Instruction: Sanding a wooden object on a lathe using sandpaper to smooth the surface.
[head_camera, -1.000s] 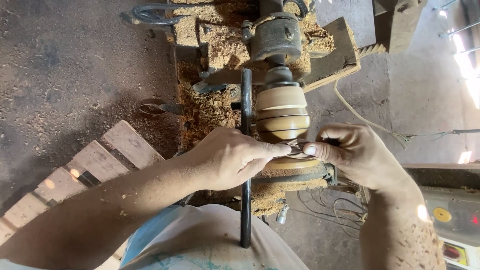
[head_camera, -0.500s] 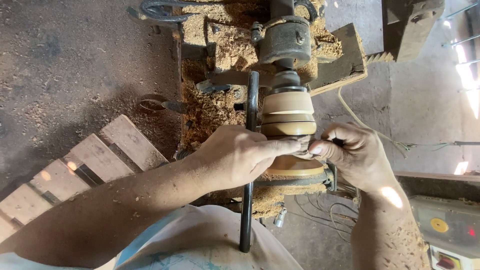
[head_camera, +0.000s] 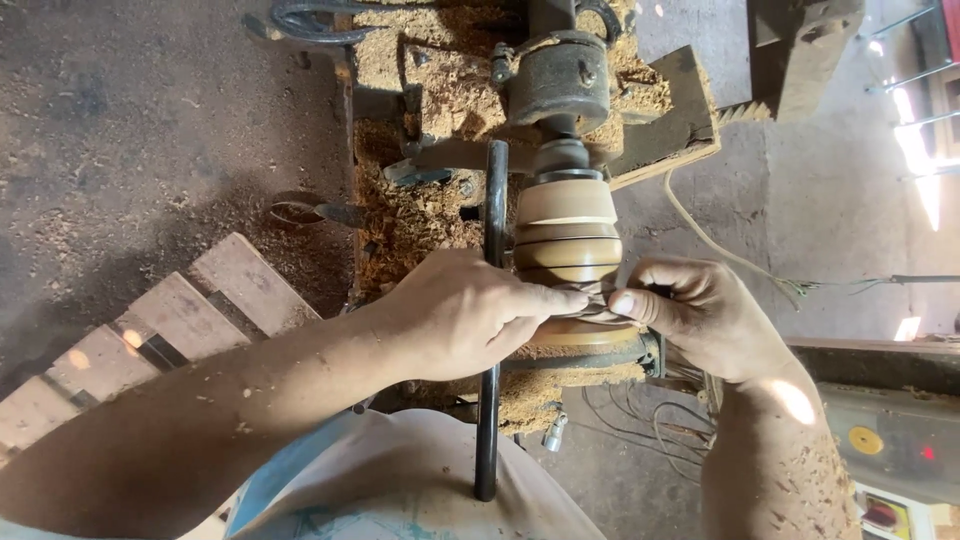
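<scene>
Both my hands meet at frame centre, left hand (head_camera: 470, 315) and right hand (head_camera: 700, 315) pinching something small I can't make out against the wooden workpiece (head_camera: 566, 232) on the lathe (head_camera: 558, 75); one slip could snag my fingers.

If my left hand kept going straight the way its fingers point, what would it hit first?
Your left hand points rightward, so it would most likely meet your right hand first; their fingertips nearly touch over the wooden piece on the lathe, though depth is unclear.
</scene>
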